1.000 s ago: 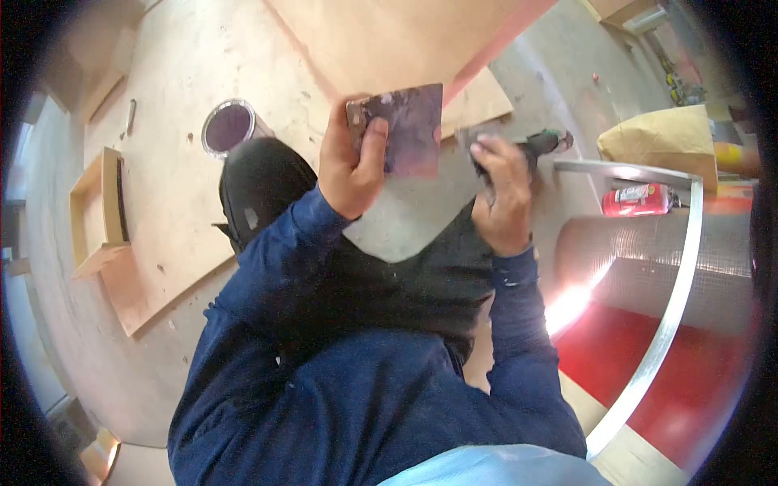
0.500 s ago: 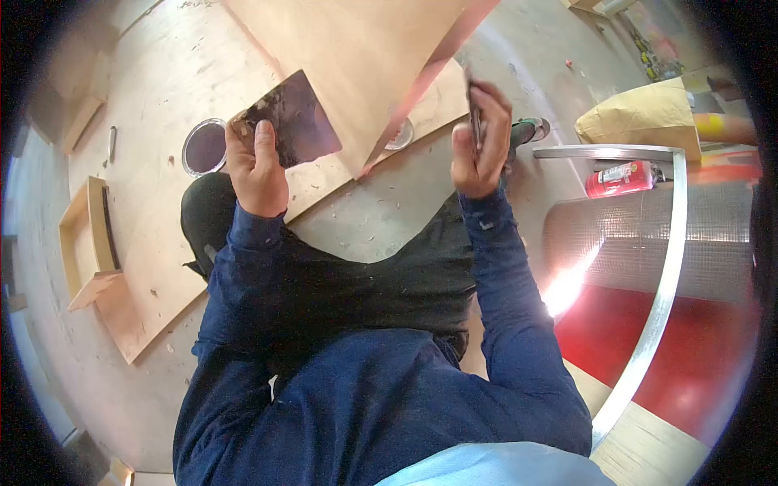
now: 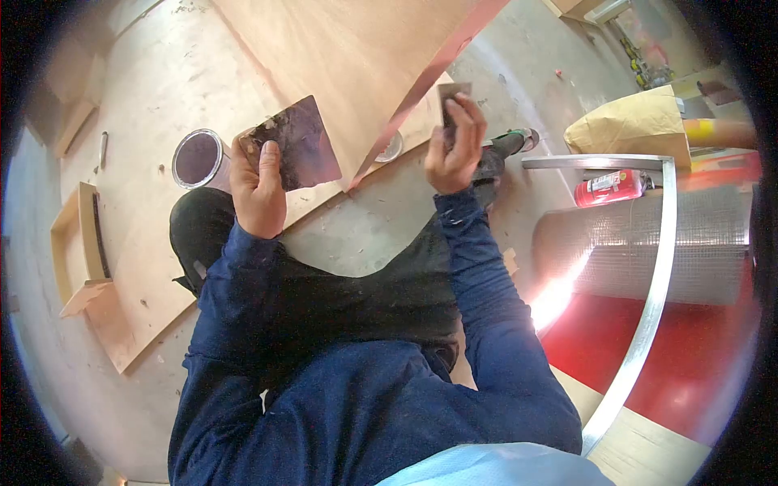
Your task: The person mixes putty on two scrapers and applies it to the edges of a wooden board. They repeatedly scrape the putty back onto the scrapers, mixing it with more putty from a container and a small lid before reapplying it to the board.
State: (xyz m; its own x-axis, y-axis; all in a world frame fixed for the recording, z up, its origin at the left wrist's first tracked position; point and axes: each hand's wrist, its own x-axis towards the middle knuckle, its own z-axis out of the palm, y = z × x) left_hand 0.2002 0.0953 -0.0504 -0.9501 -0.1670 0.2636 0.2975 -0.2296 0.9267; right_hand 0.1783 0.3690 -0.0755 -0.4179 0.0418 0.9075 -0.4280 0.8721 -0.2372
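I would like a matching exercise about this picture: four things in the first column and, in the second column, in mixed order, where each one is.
Things:
1. wide blade
2. small blade
3. open can
4. red canister

Places:
a. lying on its side beside the wire mesh
b. gripped in the left hand
c. standing on the plywood sheet, dark inside
d. pinched in the right hand

Pairs: 1-b, 2-d, 3-c, 4-a.
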